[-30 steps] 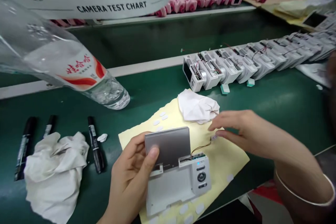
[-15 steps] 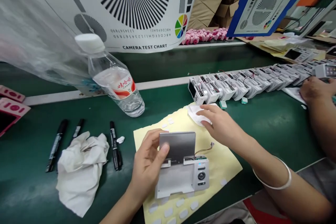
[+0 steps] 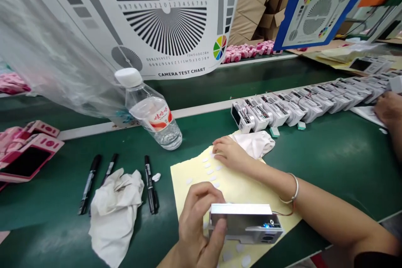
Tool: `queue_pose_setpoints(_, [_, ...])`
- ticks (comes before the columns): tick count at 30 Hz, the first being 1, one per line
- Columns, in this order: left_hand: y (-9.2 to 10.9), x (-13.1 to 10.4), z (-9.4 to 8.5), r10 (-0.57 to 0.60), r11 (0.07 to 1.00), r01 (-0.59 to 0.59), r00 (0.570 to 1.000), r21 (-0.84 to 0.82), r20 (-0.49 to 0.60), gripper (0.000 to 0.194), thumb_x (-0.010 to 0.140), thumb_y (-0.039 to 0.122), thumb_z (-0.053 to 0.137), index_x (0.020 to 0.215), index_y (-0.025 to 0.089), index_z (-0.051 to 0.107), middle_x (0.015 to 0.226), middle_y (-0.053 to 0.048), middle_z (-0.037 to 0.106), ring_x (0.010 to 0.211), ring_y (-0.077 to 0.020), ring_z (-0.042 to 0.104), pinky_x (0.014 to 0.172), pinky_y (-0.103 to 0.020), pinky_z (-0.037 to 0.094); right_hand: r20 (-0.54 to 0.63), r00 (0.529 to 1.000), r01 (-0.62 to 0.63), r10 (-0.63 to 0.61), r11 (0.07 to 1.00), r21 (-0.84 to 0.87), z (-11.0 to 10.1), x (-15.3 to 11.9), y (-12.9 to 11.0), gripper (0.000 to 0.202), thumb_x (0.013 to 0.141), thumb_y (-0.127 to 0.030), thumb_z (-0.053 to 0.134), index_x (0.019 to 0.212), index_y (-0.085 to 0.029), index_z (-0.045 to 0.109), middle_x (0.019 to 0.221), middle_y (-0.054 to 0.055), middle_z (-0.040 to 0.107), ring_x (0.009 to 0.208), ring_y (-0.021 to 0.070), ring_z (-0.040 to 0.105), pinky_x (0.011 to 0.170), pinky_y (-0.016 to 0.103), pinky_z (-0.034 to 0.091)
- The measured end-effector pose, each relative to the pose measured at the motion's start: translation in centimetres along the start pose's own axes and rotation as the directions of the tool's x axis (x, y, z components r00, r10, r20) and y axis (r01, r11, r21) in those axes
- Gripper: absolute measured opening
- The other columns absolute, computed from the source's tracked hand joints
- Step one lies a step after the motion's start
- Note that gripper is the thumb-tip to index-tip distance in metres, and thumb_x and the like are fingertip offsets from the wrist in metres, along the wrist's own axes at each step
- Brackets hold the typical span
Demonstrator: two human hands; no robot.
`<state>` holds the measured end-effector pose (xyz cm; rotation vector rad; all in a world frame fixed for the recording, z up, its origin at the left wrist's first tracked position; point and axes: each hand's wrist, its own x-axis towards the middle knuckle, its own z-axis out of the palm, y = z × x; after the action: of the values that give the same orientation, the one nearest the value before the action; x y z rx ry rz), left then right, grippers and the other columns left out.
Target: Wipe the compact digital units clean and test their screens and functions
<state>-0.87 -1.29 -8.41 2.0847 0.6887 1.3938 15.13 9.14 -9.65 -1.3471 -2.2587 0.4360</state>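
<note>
My left hand [image 3: 201,222] grips a white camera [image 3: 241,209] by its left end, thumb in front. The camera is tilted with its edge toward me. A blue light glows at its right side, and a thin wire trails out. Under it lies a yellow sheet [image 3: 185,171] bearing several small white stickers [image 3: 210,171]. My right hand [image 3: 232,153] reaches across that sheet, its fingers extended and fingertips touching down beside the stickers. A white cloth [image 3: 256,143] lies crumpled just behind my right hand, apart from its fingers.
A row of white camera units [image 3: 282,111] runs right, toward another person's hand [image 3: 389,109]. On the left are a water bottle [image 3: 160,117], black markers [image 3: 89,184], a second crumpled cloth [image 3: 114,217] and pink cameras [image 3: 28,155]. A test chart [image 3: 176,63] hangs behind.
My right hand has let go of the white cloth and moved left to the stickers. The camera in my left hand has tilted, its raised panel now nearly edge-on.
</note>
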Motion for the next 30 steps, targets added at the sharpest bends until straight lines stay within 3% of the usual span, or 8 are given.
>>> queue_pose_setpoints(2, [0.1,0.3,0.0,-0.027,1.0,0.026,1.0,0.013,0.004,0.025,0.08,0.009,0.044,0.104,0.015,0.048,0.091,-0.008,0.047,0.086,-0.0174,0.05,0.071,-0.029,0.048,0.013,0.999,-0.032,0.032,0.999,0.008,0.3,0.3,-0.2,0.008,0.076,-0.011,0.061,0.078,-0.015,0.067,0.104,0.01,0.065,0.102,0.0223,0.056,0.092,0.035,0.045])
queue_pose_setpoints(5, [0.2,1.0,0.2,-0.203,0.979,0.203,0.978,-0.014,-0.048,0.017,0.082,0.013,0.047,0.098,0.018,0.052,0.089,-0.005,0.047,0.08,-0.0142,0.05,0.061,-0.022,0.047,0.037,0.996,-0.085,0.084,0.996,0.014,0.4,0.6,-0.7,0.009,0.075,-0.007,0.059,0.075,-0.011,0.067,0.105,0.014,0.064,0.102,0.0236,0.056,0.093,0.036,0.043])
queue_pose_setpoints(8, [0.1,1.7,0.3,-0.403,0.912,0.385,0.905,-0.141,-0.135,0.008,0.082,0.017,0.052,0.088,0.021,0.055,0.084,-0.002,0.048,0.073,-0.011,0.051,0.056,-0.017,0.045,0.058,0.99,-0.128,0.127,0.991,0.024,0.3,0.8,-1.0,0.011,0.076,-0.004,0.056,0.077,-0.007,0.067,0.108,0.018,0.061,0.105,0.0242,0.054,0.093,0.035,0.042])
queue_pose_setpoints(12, [-0.6,2.1,0.4,-0.52,0.841,0.461,0.833,-0.283,-0.189,0.006,0.08,0.021,0.057,0.086,0.022,0.059,0.083,0.0,0.048,0.073,-0.0102,0.051,0.06,-0.017,0.046,0.09,0.984,-0.156,0.151,0.986,0.052,-0.1,1.1,-0.8,0.012,0.073,-0.003,0.057,0.07,-0.009,0.066,0.106,0.015,0.061,0.103,0.0222,0.055,0.09,0.032,0.042])
queue_pose_setpoints(15, [-0.9,2.1,0.3,-0.537,0.825,0.475,0.827,-0.307,-0.163,0.007,0.08,0.021,0.058,0.086,0.022,0.06,0.085,-0.001,0.049,0.075,-0.0106,0.05,0.062,-0.018,0.045,0.089,0.983,-0.168,0.162,0.984,0.066,0.0,1.3,-0.4,0.013,0.071,-0.004,0.06,0.063,-0.012,0.065,0.101,0.011,0.062,0.1,0.0215,0.056,0.089,0.034,0.042])
queue_pose_setpoints(22, [-0.4,2.3,0.3,-0.426,0.888,0.397,0.9,-0.231,-0.093,0.012,0.082,0.018,0.054,0.092,0.024,0.059,0.084,0.0,0.047,0.069,-0.0089,0.048,0.052,-0.016,0.043,0.076,0.985,-0.159,0.154,0.985,0.069,0.0,0.8,-0.7,0.016,0.073,-0.002,0.056,0.068,-0.012,0.067,0.104,0.012,0.062,0.103,0.0229,0.054,0.091,0.035,0.041])
queue_pose_setpoints(30, [-0.8,2.3,0.4,-0.501,0.854,0.466,0.856,-0.231,-0.126,0.009,0.082,0.018,0.055,0.09,0.023,0.059,0.085,0.0,0.049,0.077,-0.0098,0.049,0.059,-0.017,0.044,0.102,0.975,-0.206,0.196,0.974,0.091,0.1,1.0,-1.0,0.017,0.07,0.0,0.057,0.059,-0.011,0.064,0.1,0.011,0.061,0.103,0.025,0.054,0.092,0.04,0.042])
